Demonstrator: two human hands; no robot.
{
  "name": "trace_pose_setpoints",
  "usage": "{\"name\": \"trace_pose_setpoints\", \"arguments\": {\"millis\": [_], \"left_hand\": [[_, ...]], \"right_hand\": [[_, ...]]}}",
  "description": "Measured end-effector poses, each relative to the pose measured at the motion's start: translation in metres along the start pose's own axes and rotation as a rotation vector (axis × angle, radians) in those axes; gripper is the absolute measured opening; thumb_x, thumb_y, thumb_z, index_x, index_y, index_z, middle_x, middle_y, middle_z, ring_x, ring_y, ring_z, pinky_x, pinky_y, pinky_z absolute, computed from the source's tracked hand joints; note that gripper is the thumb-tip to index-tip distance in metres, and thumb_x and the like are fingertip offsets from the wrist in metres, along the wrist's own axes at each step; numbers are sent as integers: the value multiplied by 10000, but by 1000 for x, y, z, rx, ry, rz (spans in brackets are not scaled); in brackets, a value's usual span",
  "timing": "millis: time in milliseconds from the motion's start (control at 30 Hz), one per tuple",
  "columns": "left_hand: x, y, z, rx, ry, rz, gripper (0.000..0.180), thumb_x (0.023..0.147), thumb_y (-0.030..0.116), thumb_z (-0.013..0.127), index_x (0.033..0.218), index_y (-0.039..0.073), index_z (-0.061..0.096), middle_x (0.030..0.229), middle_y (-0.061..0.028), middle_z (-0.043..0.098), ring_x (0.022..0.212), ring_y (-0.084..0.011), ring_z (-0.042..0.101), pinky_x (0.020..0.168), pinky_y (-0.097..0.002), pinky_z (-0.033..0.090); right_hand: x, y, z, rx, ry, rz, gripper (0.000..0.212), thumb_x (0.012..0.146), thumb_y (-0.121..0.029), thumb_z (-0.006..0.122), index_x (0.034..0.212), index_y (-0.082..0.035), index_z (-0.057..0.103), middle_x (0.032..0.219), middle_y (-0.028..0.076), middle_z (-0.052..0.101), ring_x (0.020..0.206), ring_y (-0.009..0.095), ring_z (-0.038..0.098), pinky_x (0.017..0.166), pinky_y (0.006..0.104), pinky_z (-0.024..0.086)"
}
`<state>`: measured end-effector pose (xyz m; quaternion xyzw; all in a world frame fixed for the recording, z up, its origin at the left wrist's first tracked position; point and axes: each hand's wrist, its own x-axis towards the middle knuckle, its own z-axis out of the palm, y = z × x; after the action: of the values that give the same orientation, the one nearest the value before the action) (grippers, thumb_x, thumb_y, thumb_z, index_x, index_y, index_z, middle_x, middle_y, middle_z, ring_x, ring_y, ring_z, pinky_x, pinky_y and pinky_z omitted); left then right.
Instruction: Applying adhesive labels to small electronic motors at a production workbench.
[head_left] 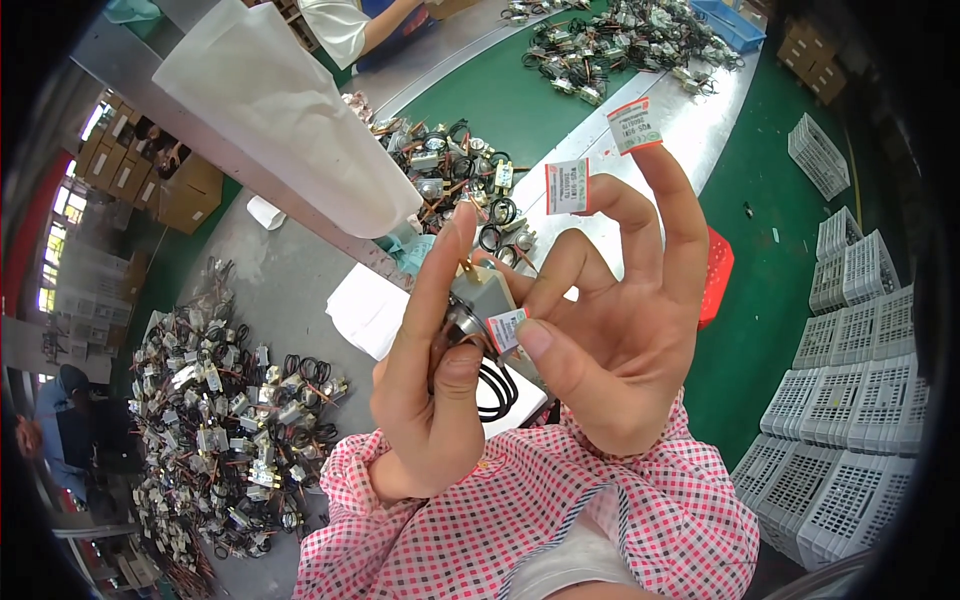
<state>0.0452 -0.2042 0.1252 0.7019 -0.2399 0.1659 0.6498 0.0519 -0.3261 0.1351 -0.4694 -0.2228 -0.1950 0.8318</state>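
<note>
My left hand [428, 385] is closed round a small metal device with a grey box, a brass-coloured fitting and a looped black cable [497, 392]. Between the thumb and index finger of my right hand [625, 350], a small white label with a red edge [507, 330] is pinched against the device's side. A second label [567, 187] sticks to one raised fingertip of that hand, and a third label [635, 125] to another. The fingers partly hide the device, so its exact kind cannot be made out.
Similar devices with cables lie in a large heap [220, 430] on the left and a pile [440, 170] ahead. A metal beam with a white cloth [285, 120] slants overhead. White plastic crates [850, 420] stack at right, near a red basket [716, 275]. A person's arm [385, 25] is at the far side.
</note>
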Motion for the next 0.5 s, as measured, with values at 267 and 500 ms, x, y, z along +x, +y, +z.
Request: {"name": "trace_pose_setpoints", "arguments": {"millis": [267, 500], "left_hand": [[1, 0, 2, -4, 27, -8, 588, 939, 357, 366, 1332, -65, 251, 1311, -264, 371, 1115, -251, 487, 914, -336, 412], [0, -1, 2, -17, 16, -6, 585, 940, 355, 365, 1327, -70, 256, 1315, -247, 375, 1083, -239, 512, 892, -323, 432]], "right_hand": [[0, 0, 1, 18, 25, 20, 917, 675, 129, 580, 1383, -44, 23, 1246, 138, 303, 751, 141, 531, 866, 415, 478], [-2, 0, 2, 25, 18, 16, 902, 678, 140, 573, 1382, -51, 42, 1235, 127, 303, 766, 136, 530, 880, 409, 468]]}}
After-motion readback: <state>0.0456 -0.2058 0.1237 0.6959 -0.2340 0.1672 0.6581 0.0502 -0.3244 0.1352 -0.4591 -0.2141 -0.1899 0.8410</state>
